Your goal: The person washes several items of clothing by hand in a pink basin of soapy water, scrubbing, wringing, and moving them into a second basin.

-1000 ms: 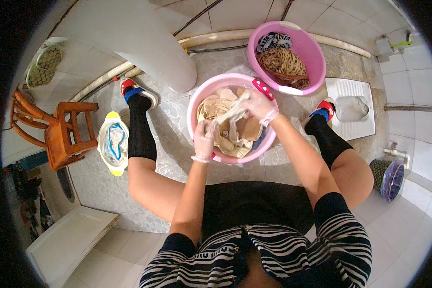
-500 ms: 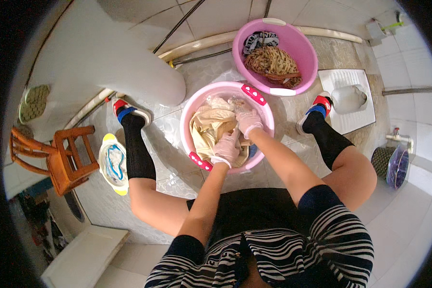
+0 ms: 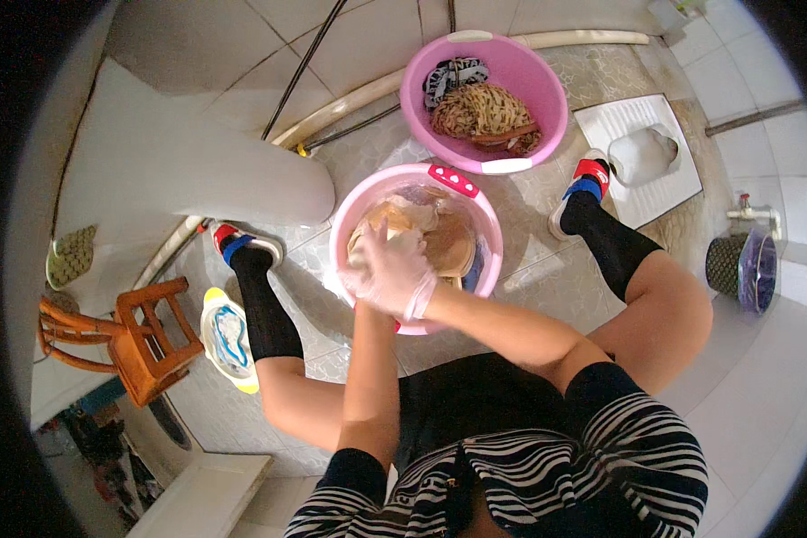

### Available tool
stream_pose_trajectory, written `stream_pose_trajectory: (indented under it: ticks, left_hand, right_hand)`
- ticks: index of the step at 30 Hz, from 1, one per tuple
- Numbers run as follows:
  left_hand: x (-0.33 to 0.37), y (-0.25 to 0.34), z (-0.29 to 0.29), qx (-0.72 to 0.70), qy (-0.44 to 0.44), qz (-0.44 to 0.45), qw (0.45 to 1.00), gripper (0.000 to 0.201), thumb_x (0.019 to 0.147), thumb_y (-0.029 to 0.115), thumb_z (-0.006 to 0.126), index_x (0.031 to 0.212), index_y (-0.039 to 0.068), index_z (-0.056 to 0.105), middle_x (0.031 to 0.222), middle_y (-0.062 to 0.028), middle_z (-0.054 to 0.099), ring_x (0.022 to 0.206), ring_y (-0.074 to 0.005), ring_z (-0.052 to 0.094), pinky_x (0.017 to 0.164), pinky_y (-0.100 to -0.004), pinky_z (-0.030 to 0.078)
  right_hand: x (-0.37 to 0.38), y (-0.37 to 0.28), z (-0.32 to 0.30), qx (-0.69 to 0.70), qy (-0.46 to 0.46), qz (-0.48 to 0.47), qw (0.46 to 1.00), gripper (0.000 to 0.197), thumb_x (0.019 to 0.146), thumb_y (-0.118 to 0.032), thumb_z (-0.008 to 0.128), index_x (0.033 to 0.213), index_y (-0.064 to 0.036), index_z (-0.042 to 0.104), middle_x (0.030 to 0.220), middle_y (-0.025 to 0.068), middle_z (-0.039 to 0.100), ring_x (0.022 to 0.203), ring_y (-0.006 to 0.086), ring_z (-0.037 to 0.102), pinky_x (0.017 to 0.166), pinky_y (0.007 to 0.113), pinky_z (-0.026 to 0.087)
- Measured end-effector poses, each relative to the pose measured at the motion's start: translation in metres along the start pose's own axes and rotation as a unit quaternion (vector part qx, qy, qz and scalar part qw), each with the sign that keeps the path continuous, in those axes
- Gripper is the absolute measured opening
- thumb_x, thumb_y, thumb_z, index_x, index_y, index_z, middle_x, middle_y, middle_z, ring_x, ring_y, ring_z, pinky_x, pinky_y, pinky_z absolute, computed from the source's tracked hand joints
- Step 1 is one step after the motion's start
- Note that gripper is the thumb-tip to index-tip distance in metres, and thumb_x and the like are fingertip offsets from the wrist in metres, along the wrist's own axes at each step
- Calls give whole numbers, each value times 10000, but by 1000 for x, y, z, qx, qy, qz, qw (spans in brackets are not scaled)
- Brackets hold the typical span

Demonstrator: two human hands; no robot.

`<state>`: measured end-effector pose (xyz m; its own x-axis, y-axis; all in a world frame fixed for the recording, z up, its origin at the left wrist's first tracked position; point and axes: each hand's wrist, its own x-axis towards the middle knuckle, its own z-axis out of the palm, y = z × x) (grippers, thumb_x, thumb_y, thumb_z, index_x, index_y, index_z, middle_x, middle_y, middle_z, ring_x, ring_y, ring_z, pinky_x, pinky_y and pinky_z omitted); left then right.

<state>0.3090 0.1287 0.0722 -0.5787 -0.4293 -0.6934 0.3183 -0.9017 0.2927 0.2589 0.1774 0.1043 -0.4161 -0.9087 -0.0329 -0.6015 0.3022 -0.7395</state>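
My two hands, in thin whitish see-through gloves, meet over the left part of a pink basin (image 3: pixel 496 235). My right hand (image 3: pixel 405 274) crosses in front of my left hand (image 3: pixel 368 264) and touches it around the wrist. Overlap and motion blur hide what the fingers of both hands do. Below them in the basin lie soaked cream and tan clothes (image 3: pixel 448 244), with a bit of blue cloth at the right side. Neither hand visibly holds any clothing.
Behind stands a larger pink tub (image 3: pixel 547 99) with patterned clothes (image 3: pixel 480 115). A squat toilet (image 3: pixel 646 157) is at the right, near a dark wastebasket (image 3: pixel 726 260). At left are a wooden chair (image 3: pixel 157 345) and a small white-and-yellow basin (image 3: pixel 213 336). My slippered feet flank the pink basin.
Both hands have let go of the wet clothes and risen to the left, where they now overlap. The clothes have settled lower in the basin. The view has shifted slightly.
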Motion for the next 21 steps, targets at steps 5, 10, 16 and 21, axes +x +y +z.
stream_pose_trajectory:
  ticks: [5,10,16,21]
  left_hand:
    - [-15,-6,22,40,89,47,994,365,906,274,441,1192,50,468,1080,-111,552,954,-235,550,820,-363,488]
    - [26,-7,-11,136,79,53,986,342,873,261,498,1149,58,505,1130,-130,521,1027,-260,527,858,-394,471]
    - [67,-5,-77,826,25,259,500,421,799,208,529,1207,108,502,1232,-180,443,1120,-326,459,963,-375,367]
    - [78,-18,-69,895,4,245,373,462,780,192,537,1236,136,491,1210,-183,492,1129,-340,455,956,-402,371]
  right_hand:
    - [13,10,16,-62,-89,-7,994,358,830,-412,470,980,-90,518,932,231,581,841,376,602,728,518,440]
    - [42,127,-16,-160,-85,48,982,312,887,-299,402,1020,-41,517,904,187,625,779,329,616,667,447,487]
    - [26,133,24,-293,-229,86,924,444,809,-171,508,1213,-30,392,1024,199,577,1032,342,528,875,416,419]
    - [27,222,52,-117,-49,142,982,300,829,-111,440,1071,-28,597,1101,225,569,1022,293,569,909,392,420]
